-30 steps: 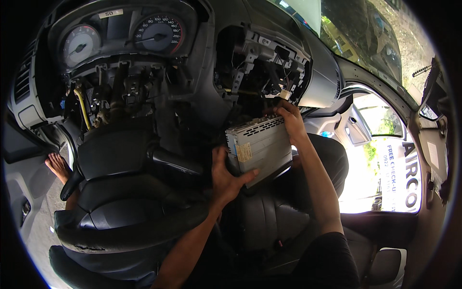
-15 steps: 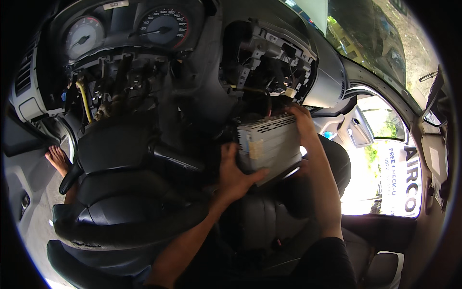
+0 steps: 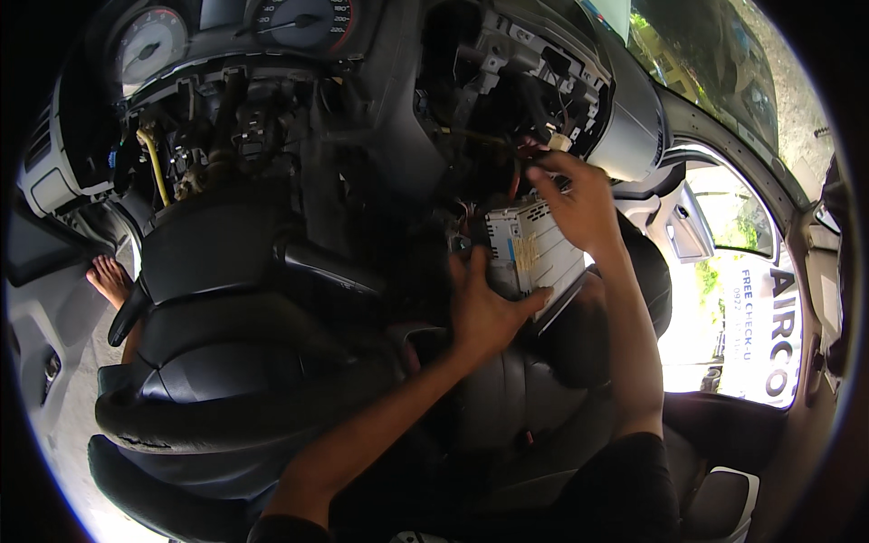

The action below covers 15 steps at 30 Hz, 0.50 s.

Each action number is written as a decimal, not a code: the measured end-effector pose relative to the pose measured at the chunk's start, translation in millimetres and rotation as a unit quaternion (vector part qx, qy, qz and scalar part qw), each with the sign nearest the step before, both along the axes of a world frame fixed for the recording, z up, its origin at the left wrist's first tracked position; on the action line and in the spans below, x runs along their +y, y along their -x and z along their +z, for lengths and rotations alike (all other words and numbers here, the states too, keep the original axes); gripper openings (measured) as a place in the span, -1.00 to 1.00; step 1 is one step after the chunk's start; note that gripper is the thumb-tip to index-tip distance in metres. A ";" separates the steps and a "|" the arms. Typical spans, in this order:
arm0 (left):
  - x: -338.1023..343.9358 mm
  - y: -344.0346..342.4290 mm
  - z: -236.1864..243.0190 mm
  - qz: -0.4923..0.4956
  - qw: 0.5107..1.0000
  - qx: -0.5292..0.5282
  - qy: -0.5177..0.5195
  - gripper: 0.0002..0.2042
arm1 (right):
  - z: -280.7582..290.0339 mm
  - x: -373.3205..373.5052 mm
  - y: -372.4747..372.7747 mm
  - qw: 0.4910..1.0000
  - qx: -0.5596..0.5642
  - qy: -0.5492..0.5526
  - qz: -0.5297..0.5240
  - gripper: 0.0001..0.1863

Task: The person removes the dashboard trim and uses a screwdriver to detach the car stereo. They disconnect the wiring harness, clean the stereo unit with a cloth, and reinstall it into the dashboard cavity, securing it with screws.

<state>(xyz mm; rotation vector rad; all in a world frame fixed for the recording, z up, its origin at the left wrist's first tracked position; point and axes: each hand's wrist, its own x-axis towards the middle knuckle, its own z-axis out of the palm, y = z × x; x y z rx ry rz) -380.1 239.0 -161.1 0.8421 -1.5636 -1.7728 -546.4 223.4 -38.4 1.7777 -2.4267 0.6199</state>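
Left hand (image 3: 484, 308) wrapped around the near side of a silver, box-shaped metal car stereo (image 3: 529, 249), thumb up one edge, fingers under the bottom. Right hand (image 3: 575, 204) pressed on the top far end, fingers curled toward a red and white wire plug (image 3: 548, 145) — hard to tell if pinching it. Stereo held up in the air, tilted, just in front of the open black dashboard hole (image 3: 507, 100). Off to the left — round speed dials (image 3: 303, 18), a yellow wire (image 3: 156, 172), a bare foot (image 3: 110, 276).

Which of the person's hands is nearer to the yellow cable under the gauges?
Left. The left hand grips the metal stereo unit right of the yellow cable; the right hand is farther right.
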 end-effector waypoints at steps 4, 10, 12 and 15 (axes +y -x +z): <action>-2.6 -0.5 1.1 -0.018 1.000 0.002 -0.009 -0.11 | -6.8 -56.4 4.0 0.956 -0.022 -0.263 0.128 -0.73; -17.1 -6.3 5.9 -0.044 0.999 -0.012 0.001 -0.16 | -53.5 -139.2 39.2 0.771 -0.144 -0.613 -0.096 -0.67; -22.6 -8.0 5.2 -0.052 0.998 -0.019 0.012 -0.18 | -76.3 -146.2 49.1 0.730 -0.124 -0.664 -0.109 -0.65; -27.0 -11.7 0.9 -0.052 0.998 -0.035 0.032 -0.18 | -95.3 -143.1 57.2 0.749 -0.144 -0.639 -0.102 -0.55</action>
